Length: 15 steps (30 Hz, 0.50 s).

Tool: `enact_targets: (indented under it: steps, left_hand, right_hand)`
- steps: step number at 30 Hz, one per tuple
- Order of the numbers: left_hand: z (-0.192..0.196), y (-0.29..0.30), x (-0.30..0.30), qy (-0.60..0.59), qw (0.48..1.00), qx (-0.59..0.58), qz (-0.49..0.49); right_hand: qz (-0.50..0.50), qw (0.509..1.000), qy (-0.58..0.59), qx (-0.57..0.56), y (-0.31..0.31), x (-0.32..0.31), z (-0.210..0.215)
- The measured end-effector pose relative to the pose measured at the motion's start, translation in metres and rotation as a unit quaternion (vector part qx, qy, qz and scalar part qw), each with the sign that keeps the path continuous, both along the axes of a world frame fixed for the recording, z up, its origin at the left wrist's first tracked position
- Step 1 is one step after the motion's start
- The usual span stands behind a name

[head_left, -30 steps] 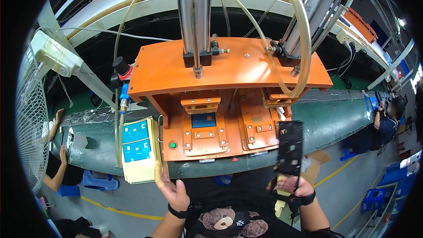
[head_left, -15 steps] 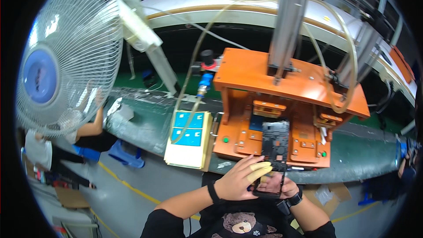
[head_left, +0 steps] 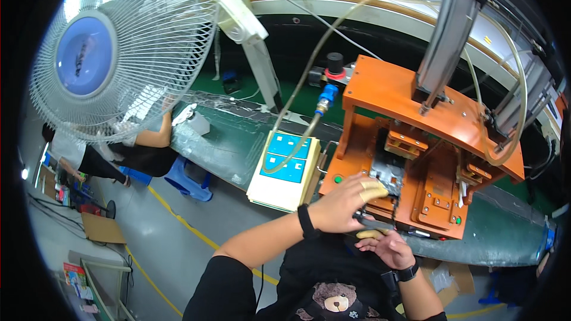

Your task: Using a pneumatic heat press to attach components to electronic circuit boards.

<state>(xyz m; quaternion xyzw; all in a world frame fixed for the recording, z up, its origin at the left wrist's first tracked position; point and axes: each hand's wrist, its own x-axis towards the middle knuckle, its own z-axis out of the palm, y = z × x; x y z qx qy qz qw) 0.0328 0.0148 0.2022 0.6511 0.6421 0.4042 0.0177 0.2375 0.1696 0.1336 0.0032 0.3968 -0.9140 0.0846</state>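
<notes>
A dark phone frame (head_left: 394,207) lies tilted over the left nest of the orange press (head_left: 410,98), its far end under the press head. My left hand (head_left: 345,205), with yellow finger cots, grips the frame's left side, partly hiding it. Just below the near end is my right hand (head_left: 392,251), palm up with fingers apart; a yellow cot covers one finger. Whether that hand still touches the frame is hard to see. A silvery, shiny patch (head_left: 385,172) shows in the nest beyond my left fingers.
Left of the press stands a cream control box (head_left: 278,189) with blue panels, a hose looping over it. A large fan (head_left: 128,53) fills the upper left. The press's right nest (head_left: 437,202) holds orange blocks. Another person's arm (head_left: 156,135) is at the far left bench.
Both hands have carried the phone frame forward from near my body to the press's left nest. My right hand's fingers have loosened. The view has shifted left.
</notes>
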Motion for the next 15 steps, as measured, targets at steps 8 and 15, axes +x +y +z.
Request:
enact_targets:
  steps: [8,15]
  left_hand:
    - [0.006,0.019,-0.029,-0.021,0.998,-0.06,0.011]
    - [0.013,0.033,-0.04,-0.013,0.995,-0.1,-0.004]
  right_hand:
    - [0.018,0.995,0.009,0.096,0.005,0.028,-0.029]
    - [-0.005,0.991,0.02,0.13,0.007,0.037,-0.033]
